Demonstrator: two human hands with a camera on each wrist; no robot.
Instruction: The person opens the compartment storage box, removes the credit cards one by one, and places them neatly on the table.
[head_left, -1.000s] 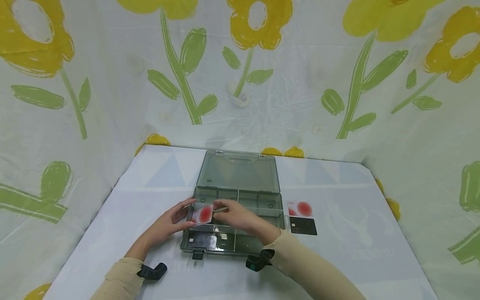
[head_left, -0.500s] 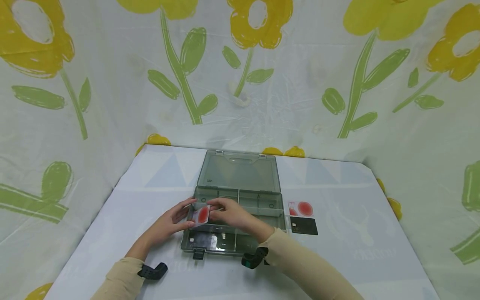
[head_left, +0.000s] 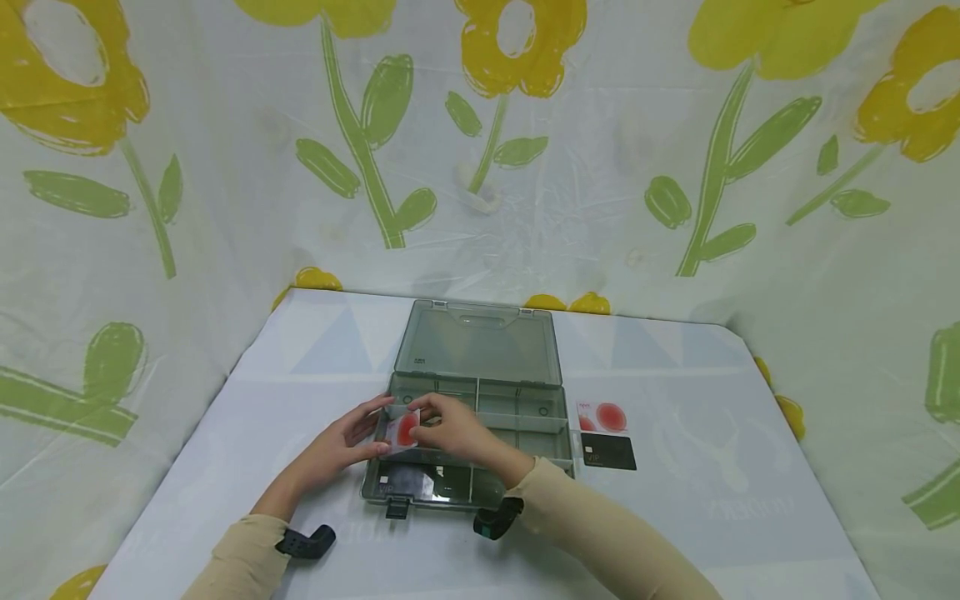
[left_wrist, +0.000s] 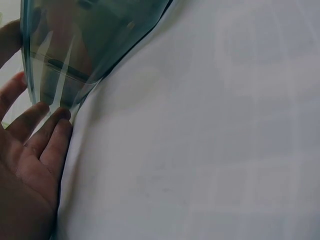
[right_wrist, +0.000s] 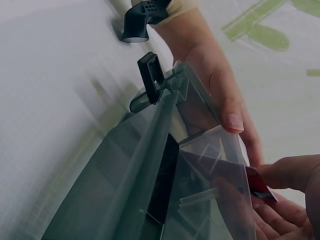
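Note:
A translucent grey-green compartment box [head_left: 536, 427] sits on the table with its lid [head_left: 480, 342] laid back. My right hand [head_left: 450, 429] pinches a white card with a red circle [head_left: 400, 429] between thumb and fingers, at the left middle compartment. In the right wrist view the card [right_wrist: 256, 182] is tilted, with the right thumb [right_wrist: 290, 171] on its face. My left hand [head_left: 348, 433] rests on the box's left side, thumb and fingers extended to the rim. The left wrist view shows its fingertips [left_wrist: 62, 114] against the outer wall. A black VIP card [head_left: 401, 481] lies in the front left compartment.
To the right of the box lie another red-circle card [head_left: 602, 417] and another black VIP card [head_left: 608, 452]. A latch [head_left: 397, 508] sticks out from the box's front edge. Behind the table hangs a flower-print curtain [head_left: 585, 192]. Each wrist wears a black band [head_left: 307, 543].
My right hand has moved left with the red-circle card, which has shifted from spanning the compartment to deeper at its left end. The left hand and the box have stayed in place.

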